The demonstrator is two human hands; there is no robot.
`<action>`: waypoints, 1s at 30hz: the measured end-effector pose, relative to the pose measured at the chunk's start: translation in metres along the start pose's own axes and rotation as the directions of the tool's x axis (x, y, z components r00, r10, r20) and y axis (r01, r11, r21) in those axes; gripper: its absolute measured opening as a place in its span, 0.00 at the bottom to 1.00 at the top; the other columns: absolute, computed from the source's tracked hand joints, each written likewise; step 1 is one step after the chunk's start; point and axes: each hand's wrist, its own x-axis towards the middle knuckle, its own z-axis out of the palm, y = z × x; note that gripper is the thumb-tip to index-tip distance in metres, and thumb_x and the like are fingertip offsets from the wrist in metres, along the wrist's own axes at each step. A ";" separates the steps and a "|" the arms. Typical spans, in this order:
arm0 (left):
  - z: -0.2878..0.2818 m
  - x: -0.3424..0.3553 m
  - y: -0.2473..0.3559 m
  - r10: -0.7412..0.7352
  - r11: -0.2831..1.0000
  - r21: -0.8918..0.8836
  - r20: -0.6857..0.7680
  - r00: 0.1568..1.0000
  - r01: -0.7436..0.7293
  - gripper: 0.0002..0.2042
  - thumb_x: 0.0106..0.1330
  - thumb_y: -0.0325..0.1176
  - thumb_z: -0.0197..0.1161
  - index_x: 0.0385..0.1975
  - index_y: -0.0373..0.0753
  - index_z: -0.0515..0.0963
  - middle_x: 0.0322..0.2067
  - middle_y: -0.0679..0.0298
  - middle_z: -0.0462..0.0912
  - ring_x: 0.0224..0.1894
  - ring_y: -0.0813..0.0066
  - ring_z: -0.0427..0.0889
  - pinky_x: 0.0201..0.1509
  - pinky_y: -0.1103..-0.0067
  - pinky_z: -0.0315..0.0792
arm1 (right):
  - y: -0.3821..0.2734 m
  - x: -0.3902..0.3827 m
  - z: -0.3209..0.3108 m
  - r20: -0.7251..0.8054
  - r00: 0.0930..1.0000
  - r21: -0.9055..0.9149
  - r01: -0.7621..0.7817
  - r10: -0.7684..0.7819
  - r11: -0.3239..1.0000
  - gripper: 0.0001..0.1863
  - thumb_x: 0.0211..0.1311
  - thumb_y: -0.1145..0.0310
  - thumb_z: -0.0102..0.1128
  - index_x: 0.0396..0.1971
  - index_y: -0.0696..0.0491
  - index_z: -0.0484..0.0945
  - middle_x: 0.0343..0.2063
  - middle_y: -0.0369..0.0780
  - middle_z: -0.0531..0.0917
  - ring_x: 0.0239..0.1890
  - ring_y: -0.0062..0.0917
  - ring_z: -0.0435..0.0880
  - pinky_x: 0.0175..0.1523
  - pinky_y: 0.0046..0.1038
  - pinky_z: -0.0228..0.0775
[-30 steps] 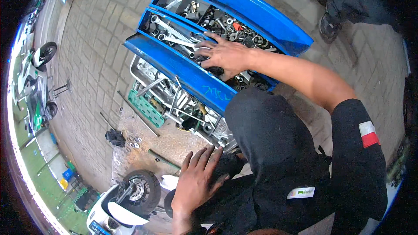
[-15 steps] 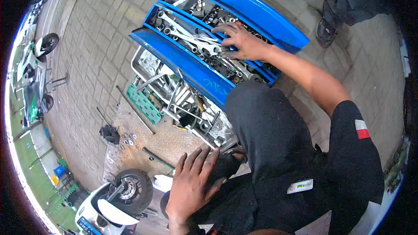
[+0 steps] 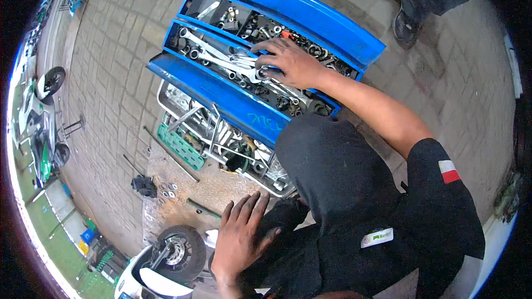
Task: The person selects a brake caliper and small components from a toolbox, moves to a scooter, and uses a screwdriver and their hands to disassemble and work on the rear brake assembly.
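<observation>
A blue metal toolbox (image 3: 194,83) stands ahead with its trays spread apart. My right hand (image 3: 291,63) reaches into its middle tray, fingers curled and thumb drawn in at the head of a wrench (image 3: 235,66). The hand partly hides this grip. Several silver combination wrenches lie lengthwise there, with loose sockets and small parts around them. In the far tray are more sockets and fittings (image 3: 266,27). Below, my left hand (image 3: 238,241) is empty, its fingers stretched and spread over dark clothing. My black-clothed leg (image 3: 338,171) rises between both arms.
A white tray (image 3: 160,94) full of tools sits beside the toolbox, next to a green plastic holder (image 3: 180,147). Rings (image 3: 169,188), a black rag (image 3: 144,186) and rods lie left. A scooter wheel (image 3: 180,252) is lower left. Another person's shoe (image 3: 406,27) is far right.
The whole view has shifted, so the toolbox appears lower and further left. My right hand stays in the middle tray, its thumb nearer the wrench head. My left hand remains spread.
</observation>
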 end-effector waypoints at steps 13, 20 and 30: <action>-0.003 0.010 -0.010 -0.026 0.999 -0.033 0.040 0.999 0.028 0.36 0.62 0.51 0.62 0.68 0.42 0.61 0.64 0.52 0.67 0.65 0.52 0.66 0.71 0.56 0.55 | -0.006 0.069 0.029 0.135 0.985 -0.222 -0.076 0.108 0.972 0.36 0.48 0.59 0.72 0.61 0.43 0.71 0.64 0.48 0.63 0.68 0.51 0.57 0.72 0.62 0.42; -0.005 0.008 -0.007 -0.039 0.998 -0.046 0.028 0.999 0.041 0.35 0.62 0.51 0.62 0.68 0.43 0.62 0.64 0.53 0.67 0.65 0.52 0.66 0.71 0.56 0.55 | 0.001 0.080 0.046 -0.027 0.996 -0.207 -0.089 0.085 0.974 0.21 0.59 0.68 0.59 0.55 0.44 0.76 0.58 0.45 0.69 0.62 0.46 0.64 0.68 0.53 0.52; -0.011 0.000 -0.006 -0.035 0.999 -0.033 0.014 0.999 0.035 0.36 0.61 0.52 0.63 0.67 0.42 0.62 0.64 0.54 0.67 0.66 0.53 0.65 0.72 0.57 0.54 | -0.033 0.049 -0.028 0.567 0.818 -0.315 0.102 0.101 0.944 0.74 0.21 0.60 0.85 0.74 0.35 0.44 0.74 0.43 0.45 0.75 0.47 0.44 0.75 0.56 0.32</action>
